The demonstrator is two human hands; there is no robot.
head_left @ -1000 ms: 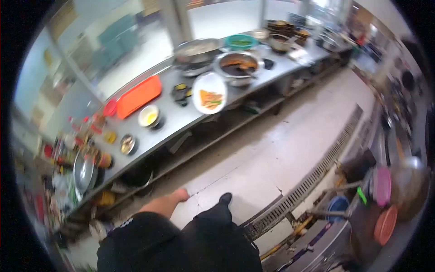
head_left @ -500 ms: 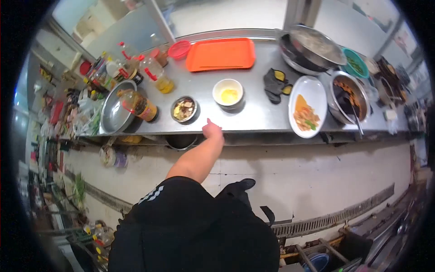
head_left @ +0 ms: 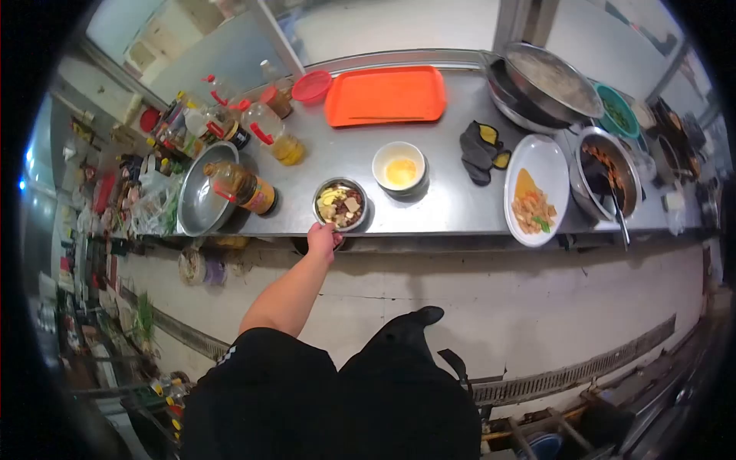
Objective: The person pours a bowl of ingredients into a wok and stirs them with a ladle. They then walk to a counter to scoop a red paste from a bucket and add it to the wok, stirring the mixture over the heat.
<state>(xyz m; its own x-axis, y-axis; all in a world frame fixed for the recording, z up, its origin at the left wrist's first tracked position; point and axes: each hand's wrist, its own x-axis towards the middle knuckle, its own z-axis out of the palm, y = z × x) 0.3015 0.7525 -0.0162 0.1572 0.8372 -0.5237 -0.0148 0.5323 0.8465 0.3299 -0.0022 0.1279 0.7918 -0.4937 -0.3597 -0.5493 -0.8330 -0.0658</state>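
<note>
My left hand (head_left: 323, 239) reaches to the front edge of the steel counter (head_left: 452, 207). Its fingers are closed on the near rim of a small metal bowl (head_left: 340, 205) holding mixed chopped pieces and dark bits. To the right of that bowl stands a white bowl (head_left: 399, 167) with something yellow inside. A bottle of dark liquid with a red pump (head_left: 253, 192) is on the left. My right hand is not in view.
Along the back lie an orange tray (head_left: 385, 96) and bottles. Gray-and-yellow gloves (head_left: 481, 153), a white oval plate of food (head_left: 520, 170), a metal pot with a ladle (head_left: 586, 165) and stacked pans (head_left: 552, 84) occupy the right. A large metal basin (head_left: 195, 203) is at left.
My left hand has moved left from beside the white bowl and taken hold of the small metal bowl. That bowl has shifted slightly right and nearer the front edge. The view has shifted a little.
</note>
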